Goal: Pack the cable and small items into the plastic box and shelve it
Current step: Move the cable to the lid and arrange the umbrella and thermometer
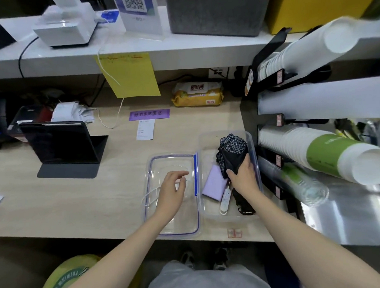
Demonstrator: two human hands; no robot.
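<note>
A clear plastic box (pixel 225 135) sits on the wooden counter at the right. Inside lie a folded dark umbrella (pixel 233 150), a lilac power bank (pixel 214 183) and a small white stick-shaped device (pixel 225 199). My right hand (pixel 243 175) grips the umbrella's lower part inside the box. The clear lid (pixel 164 166) with its blue seal lies flat just left of the box. A coiled white cable (pixel 150 195) rests on the lid. My left hand (pixel 172 191) hovers over the lid with fingers curled, pinching the cable.
A tablet on a stand (pixel 60 145) stands at the left. A yellow wipes pack (pixel 196 93) and a receipt (pixel 145 129) lie further back. Cup dispensers (pixel 315 151) jut out at the right, close to the box. A white shelf (pixel 137 57) runs above the counter.
</note>
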